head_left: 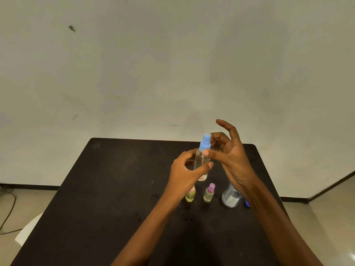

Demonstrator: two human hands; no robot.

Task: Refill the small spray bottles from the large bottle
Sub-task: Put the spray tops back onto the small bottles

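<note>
**A:** What is the left hand doing?

**B:** The left hand (184, 169) grips the clear spray bottle (199, 160) round its body, thumb in front. It holds the bottle upright in the air above the table (115, 189).

**A:** And the right?

**B:** The right hand (232, 158) pinches the blue spray cap (205, 143) on that bottle, thumb on the collar and a curled finger behind. Its forefinger sticks up free.

**A:** Where are the others?

**B:** 2 small bottles of yellowish liquid stand on the table. The pink-capped bottle (190, 195) is below the held bottle and slightly left, and the purple-capped bottle (209, 193) is straight below it. The large bottle (230, 198) stands below and to the right, its top hidden by the right wrist.
</note>
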